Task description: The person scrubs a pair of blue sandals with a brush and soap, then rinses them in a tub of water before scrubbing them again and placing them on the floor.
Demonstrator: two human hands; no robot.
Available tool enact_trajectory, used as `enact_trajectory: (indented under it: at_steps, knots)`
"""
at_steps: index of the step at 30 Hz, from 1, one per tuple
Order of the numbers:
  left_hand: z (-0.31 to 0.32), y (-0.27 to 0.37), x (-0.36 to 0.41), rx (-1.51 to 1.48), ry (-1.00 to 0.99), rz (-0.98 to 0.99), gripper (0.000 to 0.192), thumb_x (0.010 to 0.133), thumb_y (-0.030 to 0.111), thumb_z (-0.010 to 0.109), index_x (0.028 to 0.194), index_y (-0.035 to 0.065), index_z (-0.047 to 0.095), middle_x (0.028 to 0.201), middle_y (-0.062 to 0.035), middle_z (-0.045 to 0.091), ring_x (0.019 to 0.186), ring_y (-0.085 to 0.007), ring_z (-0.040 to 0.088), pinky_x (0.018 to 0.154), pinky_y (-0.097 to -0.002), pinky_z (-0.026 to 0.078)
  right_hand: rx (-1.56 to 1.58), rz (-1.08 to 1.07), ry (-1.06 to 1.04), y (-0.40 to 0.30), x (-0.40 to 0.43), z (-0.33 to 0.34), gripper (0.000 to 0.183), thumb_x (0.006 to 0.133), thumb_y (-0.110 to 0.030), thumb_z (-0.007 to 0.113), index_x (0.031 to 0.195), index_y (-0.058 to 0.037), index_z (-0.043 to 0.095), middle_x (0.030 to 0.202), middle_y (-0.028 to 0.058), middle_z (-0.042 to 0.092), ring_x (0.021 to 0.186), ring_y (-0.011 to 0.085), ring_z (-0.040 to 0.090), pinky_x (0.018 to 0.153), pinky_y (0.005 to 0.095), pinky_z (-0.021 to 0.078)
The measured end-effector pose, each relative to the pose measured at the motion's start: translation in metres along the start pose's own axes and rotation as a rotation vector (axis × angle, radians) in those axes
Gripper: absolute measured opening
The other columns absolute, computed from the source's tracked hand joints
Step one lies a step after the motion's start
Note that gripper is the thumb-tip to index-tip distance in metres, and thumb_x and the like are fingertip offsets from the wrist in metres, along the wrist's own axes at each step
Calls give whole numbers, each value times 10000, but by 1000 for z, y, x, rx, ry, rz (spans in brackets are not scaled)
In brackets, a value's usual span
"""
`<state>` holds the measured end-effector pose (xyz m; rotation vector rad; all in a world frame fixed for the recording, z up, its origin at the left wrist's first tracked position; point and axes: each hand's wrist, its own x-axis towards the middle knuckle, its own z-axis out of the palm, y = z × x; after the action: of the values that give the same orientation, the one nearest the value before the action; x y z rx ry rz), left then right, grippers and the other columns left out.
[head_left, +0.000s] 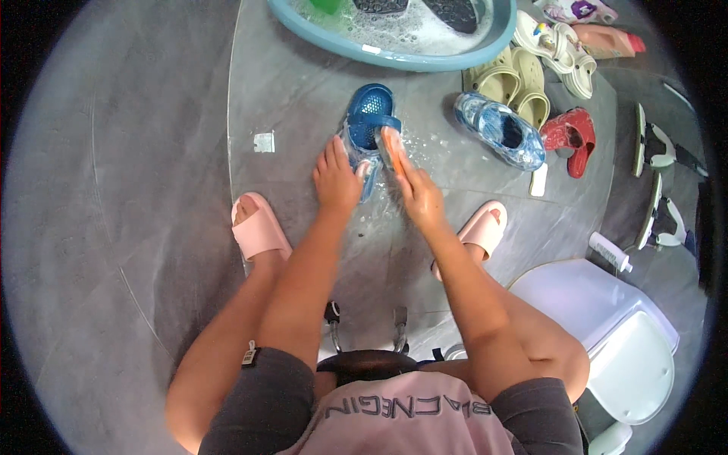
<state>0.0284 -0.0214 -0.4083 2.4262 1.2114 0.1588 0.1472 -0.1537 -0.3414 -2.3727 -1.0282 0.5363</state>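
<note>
A blue foam clog [369, 122] with suds on it lies on the grey tiled floor before me, its strap across the opening. My left hand [338, 176] rests on its near left part, the thumb pressing the soapy upper. My right hand [420, 196] grips an orange-backed scrubbing brush [392, 149], held against the clog's right side. Hand and brush hide part of the brush's bristles. Another blue clog [503, 132], covered in foam, lies to the right.
A blue-grey basin [398, 58] of suds holds dark soles. Cream clogs [530, 85], white clogs [574, 62], a red shoe [574, 136], a white brush [538, 180] and a detergent bottle [606, 41] lie at right. A white bottle [609, 251] lies near a white plastic stool [574, 296].
</note>
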Motion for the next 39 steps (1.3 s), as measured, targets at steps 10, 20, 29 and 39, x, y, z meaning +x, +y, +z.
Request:
enact_trajectory:
  at_steps: [10,20,29,39]
  knots:
    - [-72,77,64,89,-72,563,677,700,414,746,1213,35,519,1213,-138,527,1187,-329,455,1071,-537,282,406,354,264,68,-65,-4,428,951,-155,538,1371,-96,480,1261,212,579,1140,285,590,946,319,437]
    - [-34,68,18,205,-195,482,376,686,264,754,982,91,599,1026,-74,595,1136,-316,482,1037,-576,299,599,283,289,53,39,20,442,947,-184,550,1374,-99,478,1224,165,621,1104,277,616,918,321,462]
    - [-18,34,18,232,-324,311,415,679,114,725,1066,147,580,1144,-51,531,1248,-361,396,973,-792,125,517,120,244,-35,18,31,509,1006,-270,380,1488,-208,225,1259,238,544,1100,389,565,904,398,454]
    - [-4,31,17,227,-284,247,372,669,116,731,1007,132,576,1142,-113,504,1271,-404,354,945,-814,99,413,-159,387,-39,12,25,482,1011,-260,366,1481,-274,258,1060,334,585,901,471,605,782,467,489]
